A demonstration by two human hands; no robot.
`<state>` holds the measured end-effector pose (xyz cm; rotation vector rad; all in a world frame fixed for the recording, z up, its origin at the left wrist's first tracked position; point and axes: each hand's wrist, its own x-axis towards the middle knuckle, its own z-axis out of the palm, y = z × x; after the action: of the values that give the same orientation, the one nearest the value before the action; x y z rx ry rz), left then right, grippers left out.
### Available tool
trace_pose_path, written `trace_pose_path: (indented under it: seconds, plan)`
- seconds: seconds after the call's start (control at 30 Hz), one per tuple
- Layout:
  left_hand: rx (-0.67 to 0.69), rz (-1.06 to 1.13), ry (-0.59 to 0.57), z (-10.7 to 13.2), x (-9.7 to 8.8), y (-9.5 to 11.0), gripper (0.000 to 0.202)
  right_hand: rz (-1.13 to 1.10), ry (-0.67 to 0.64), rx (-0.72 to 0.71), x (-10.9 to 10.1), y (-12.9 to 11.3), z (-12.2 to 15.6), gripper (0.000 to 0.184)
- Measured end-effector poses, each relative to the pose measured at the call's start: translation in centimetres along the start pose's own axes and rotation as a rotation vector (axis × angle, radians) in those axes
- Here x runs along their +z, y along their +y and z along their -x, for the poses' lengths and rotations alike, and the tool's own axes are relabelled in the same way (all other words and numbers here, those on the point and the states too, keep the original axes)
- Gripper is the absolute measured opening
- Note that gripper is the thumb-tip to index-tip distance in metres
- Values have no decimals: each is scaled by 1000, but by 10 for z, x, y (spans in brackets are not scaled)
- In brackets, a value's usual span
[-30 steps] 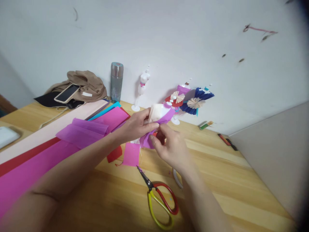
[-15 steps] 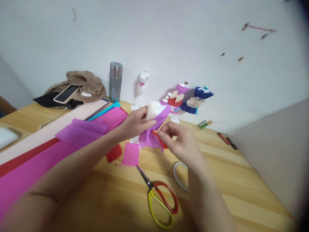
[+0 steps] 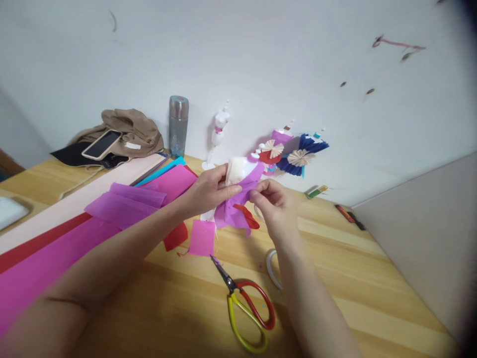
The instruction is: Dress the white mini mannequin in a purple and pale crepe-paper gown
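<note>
Both hands gripping purple crepe paper [image 3: 234, 211] wrapped on a white form [image 3: 238, 170], held above mid-table.
Near→far: scissors [image 3: 248, 311] flat on table [image 3: 372, 298], tape ring [image 3: 271, 266] just beside R forearm. Forearms angle in from bottom edge and meet. L hand [image 3: 208, 191] clamps paper against the form, thumb on top. R hand [image 3: 274, 206] bent at wrist, fingertips pinching paper's right edge. Red scrap [image 3: 248, 217] hangs under the paper. Behind: paper-fan figures [image 3: 292, 155], steel bottle [image 3: 178, 124] at wall.

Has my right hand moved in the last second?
Yes. The right hand has shifted up the picture and slightly right, away from the scissors, which lie unmoved, and pinches the purple paper by the left hand.
</note>
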<state>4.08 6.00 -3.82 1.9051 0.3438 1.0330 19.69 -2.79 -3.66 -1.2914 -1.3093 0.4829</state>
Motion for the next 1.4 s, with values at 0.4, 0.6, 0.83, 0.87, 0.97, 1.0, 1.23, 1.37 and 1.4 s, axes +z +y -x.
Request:
trace_pose_path:
  seconds: [0.4,0.6,0.83,0.87,0.97,1.0,1.23,1.37,1.4]
  plan:
    - [19,-55,13,0,1,-4,18,325,137,-226,13,-8,13,20]
    - [35,-78,15,1,1,-4,18,454,134,-358,15,-14,18,19]
    - [39,-39,14,1,1,-2,14,464,27,-315,16,-16,19,13]
    - [35,-37,10,1,0,-2,15,455,4,-300,15,-16,19,13]
    - [28,-30,-4,1,0,-1,16,381,-83,-238,10,-15,17,14]
    - [25,-24,-6,1,1,-1,17,339,-104,-209,9,-14,16,15]
    - [14,-53,-6,3,2,1,19,50,-113,-61,9,-3,10,20]
    - [9,-126,-9,3,2,2,21,82,-60,-77,12,-5,8,21]
    - [11,-133,-9,3,2,2,21,72,-54,-75,12,-6,7,21]
